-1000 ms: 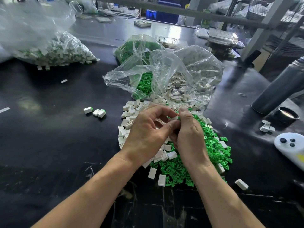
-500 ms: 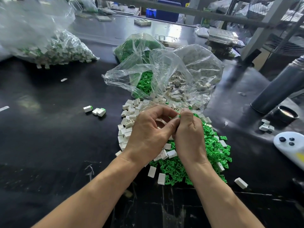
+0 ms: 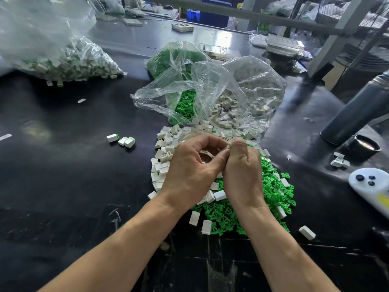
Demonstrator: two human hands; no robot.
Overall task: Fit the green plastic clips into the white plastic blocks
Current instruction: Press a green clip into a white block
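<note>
Pressing a clip into a block above the green pile

Since a second ago both hands barely moved: left hand [image 3: 189, 171] and right hand [image 3: 242, 171] stay pinched together on one block and clip [image 3: 229, 146], mostly hidden. Green clips [image 3: 271, 192] lie beneath; white blocks [image 3: 166, 152] left. Seating probably continues.

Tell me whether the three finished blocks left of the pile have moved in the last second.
No. The three finished blocks lie where they were on the table, with the same gap to the white pile.
</note>
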